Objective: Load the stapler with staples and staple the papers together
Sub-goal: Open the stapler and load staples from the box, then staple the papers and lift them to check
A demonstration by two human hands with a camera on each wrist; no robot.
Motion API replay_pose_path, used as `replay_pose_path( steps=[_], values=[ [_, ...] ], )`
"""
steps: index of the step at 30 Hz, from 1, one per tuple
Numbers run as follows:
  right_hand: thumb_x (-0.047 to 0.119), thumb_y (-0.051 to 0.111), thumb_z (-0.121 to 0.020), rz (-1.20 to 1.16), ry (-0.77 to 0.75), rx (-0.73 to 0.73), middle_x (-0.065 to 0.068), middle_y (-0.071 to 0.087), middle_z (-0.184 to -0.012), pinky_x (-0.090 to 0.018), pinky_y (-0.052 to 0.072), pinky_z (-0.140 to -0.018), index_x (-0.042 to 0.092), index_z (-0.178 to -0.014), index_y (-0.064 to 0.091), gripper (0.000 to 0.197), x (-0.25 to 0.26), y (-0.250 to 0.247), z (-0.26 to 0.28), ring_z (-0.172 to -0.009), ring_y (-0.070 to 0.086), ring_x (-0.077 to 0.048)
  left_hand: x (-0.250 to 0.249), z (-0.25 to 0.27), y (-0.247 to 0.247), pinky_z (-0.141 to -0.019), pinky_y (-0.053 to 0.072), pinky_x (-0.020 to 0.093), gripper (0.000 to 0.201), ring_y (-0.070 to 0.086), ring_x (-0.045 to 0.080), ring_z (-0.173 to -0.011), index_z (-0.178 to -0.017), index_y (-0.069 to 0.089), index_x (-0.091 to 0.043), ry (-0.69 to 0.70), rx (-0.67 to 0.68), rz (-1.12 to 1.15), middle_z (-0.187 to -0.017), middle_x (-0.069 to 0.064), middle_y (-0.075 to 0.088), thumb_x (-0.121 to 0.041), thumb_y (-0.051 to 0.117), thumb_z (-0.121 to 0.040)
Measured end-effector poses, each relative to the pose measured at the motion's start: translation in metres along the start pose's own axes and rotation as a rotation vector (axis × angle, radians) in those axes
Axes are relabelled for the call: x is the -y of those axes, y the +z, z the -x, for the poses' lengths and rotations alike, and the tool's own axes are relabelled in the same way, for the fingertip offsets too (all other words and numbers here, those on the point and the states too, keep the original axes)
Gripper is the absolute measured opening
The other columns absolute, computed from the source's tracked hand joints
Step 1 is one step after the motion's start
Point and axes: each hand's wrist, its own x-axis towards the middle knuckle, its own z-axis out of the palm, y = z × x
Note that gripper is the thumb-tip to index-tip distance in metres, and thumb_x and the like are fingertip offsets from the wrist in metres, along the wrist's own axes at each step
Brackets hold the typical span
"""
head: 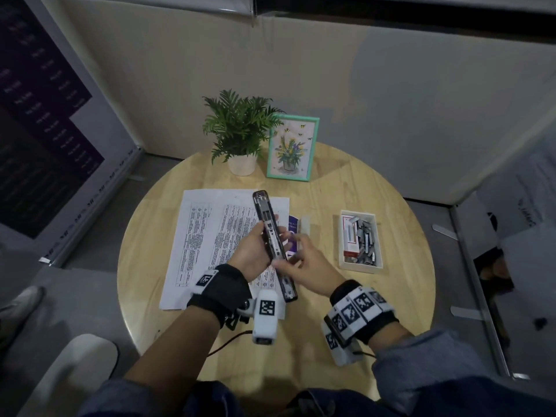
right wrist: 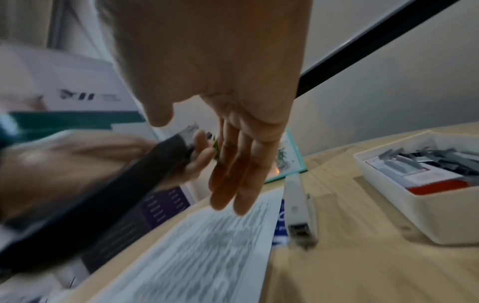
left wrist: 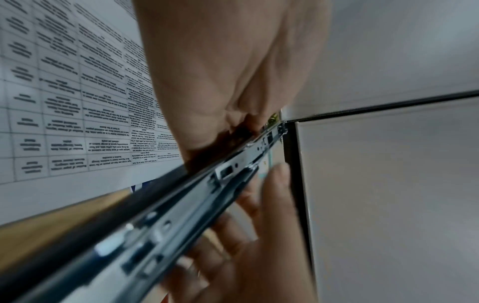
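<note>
My left hand (head: 252,251) grips a black stapler (head: 270,233) that is swung open flat, its metal staple channel (left wrist: 233,170) facing up above the printed papers (head: 207,236). The left fingers (left wrist: 261,235) curl round its underside. My right hand (head: 307,263) hovers just right of the stapler (right wrist: 116,184), fingers (right wrist: 241,174) straight and holding nothing; its thumb lies near the hinge, contact unclear. Loose grey staple strips (head: 365,239) lie in a white tray (head: 359,267) to the right, and the strips (right wrist: 427,157) show in the right wrist view too.
The round wooden table (head: 331,311) carries a potted plant (head: 240,130) and a mint picture frame (head: 293,147) at the back. A purple booklet (head: 293,228) and a white stapler-like object (right wrist: 298,215) lie between the papers and the tray. Partition walls surround the table.
</note>
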Motion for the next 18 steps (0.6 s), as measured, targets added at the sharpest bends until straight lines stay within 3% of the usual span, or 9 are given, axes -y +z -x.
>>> replay_pose_path(
  steps=[1,3,5,7,10,12,14,16,18],
  values=[
    [0.042,0.07,-0.077,-0.018,0.015,0.019,-0.005,0.063,-0.103,-0.041,0.056,-0.083,0.02,-0.131,0.028,0.072,-0.001,0.005,0.003,-0.086,0.064,-0.019,-0.001,-0.001,-0.003,-0.093,0.045,0.041,0.03,0.059,0.02,-0.088,-0.108,0.052,-0.011,0.028,0.004,0.031,-0.086,0.007,0.056,-0.027,0.027,-0.101],
    [0.019,0.072,-0.077,-0.113,0.066,0.053,-0.021,0.064,-0.095,-0.039,0.058,-0.061,0.025,-0.126,0.026,0.068,-0.003,0.014,0.006,-0.065,0.064,-0.022,-0.002,-0.002,-0.01,-0.09,0.045,0.04,0.029,0.058,0.022,-0.095,-0.103,0.051,-0.013,0.072,0.019,0.045,-0.091,0.008,0.056,-0.025,0.025,-0.101],
    [0.01,0.066,-0.078,-0.105,0.088,0.045,-0.018,0.063,-0.086,-0.029,0.05,-0.046,0.02,-0.114,0.032,0.05,-0.003,0.017,0.008,-0.05,0.055,-0.015,-0.004,-0.002,-0.017,-0.085,0.046,0.038,0.027,0.057,0.021,-0.096,-0.101,0.051,-0.015,0.112,0.007,-0.002,-0.092,0.009,0.056,-0.021,0.024,-0.102],
    [0.01,0.063,-0.079,-0.026,0.044,-0.045,-0.004,0.059,-0.08,-0.023,0.045,-0.051,0.01,-0.101,0.045,0.028,-0.002,0.013,0.005,-0.054,0.051,-0.01,-0.003,-0.001,-0.024,-0.083,0.046,0.036,0.026,0.056,0.019,-0.092,-0.101,0.053,-0.018,0.151,-0.021,-0.114,-0.09,0.007,0.057,-0.017,0.026,-0.102],
    [0.015,0.067,-0.079,0.036,-0.078,-0.254,-0.001,0.059,-0.075,-0.017,0.044,-0.058,0.004,-0.09,0.06,0.017,0.002,-0.001,-0.004,-0.062,0.051,-0.009,0.007,0.001,-0.037,-0.085,0.048,0.035,0.025,0.056,0.022,-0.097,-0.101,0.057,-0.017,0.173,-0.035,-0.402,-0.098,0.009,0.061,-0.015,0.032,-0.1],
    [0.018,0.071,-0.078,-0.081,-0.104,-0.323,-0.003,0.059,-0.073,-0.029,0.05,-0.062,0.005,-0.088,0.062,0.019,0.002,-0.006,-0.01,-0.063,0.053,-0.014,0.014,0.001,-0.04,-0.087,0.053,0.034,0.025,0.056,0.03,-0.111,-0.112,0.055,-0.011,0.151,-0.017,-0.444,-0.114,0.017,0.059,-0.017,0.035,-0.1],
    [0.023,0.07,-0.08,-0.175,-0.105,-0.39,-0.007,0.06,-0.075,-0.038,0.049,-0.063,0.008,-0.089,0.062,0.019,0.001,-0.005,-0.017,-0.067,0.054,-0.018,0.017,0.004,-0.035,-0.087,0.054,0.032,0.028,0.056,0.029,-0.114,-0.12,0.052,-0.012,0.125,0.033,-0.414,-0.121,0.016,0.057,-0.018,0.034,-0.1],
    [0.034,0.058,-0.089,-0.168,-0.074,-0.449,-0.007,0.064,-0.085,-0.036,0.05,-0.07,0.011,-0.094,0.063,0.024,0.004,-0.003,-0.023,-0.076,0.058,-0.02,0.018,0.007,-0.023,-0.088,0.052,0.034,0.027,0.059,0.024,-0.106,-0.12,0.052,-0.016,0.091,0.103,-0.421,-0.111,0.008,0.061,-0.017,0.034,-0.1],
    [0.047,0.037,-0.096,-0.325,0.058,-0.417,-0.008,0.067,-0.088,-0.034,0.053,-0.077,0.008,-0.095,0.065,0.048,0.01,-0.005,-0.03,-0.08,0.062,-0.02,0.021,0.01,-0.013,-0.087,0.052,0.034,0.031,0.062,0.021,-0.096,-0.125,0.051,-0.011,0.064,0.168,-0.492,-0.103,0.005,0.064,-0.018,0.035,-0.1]
  ],
)
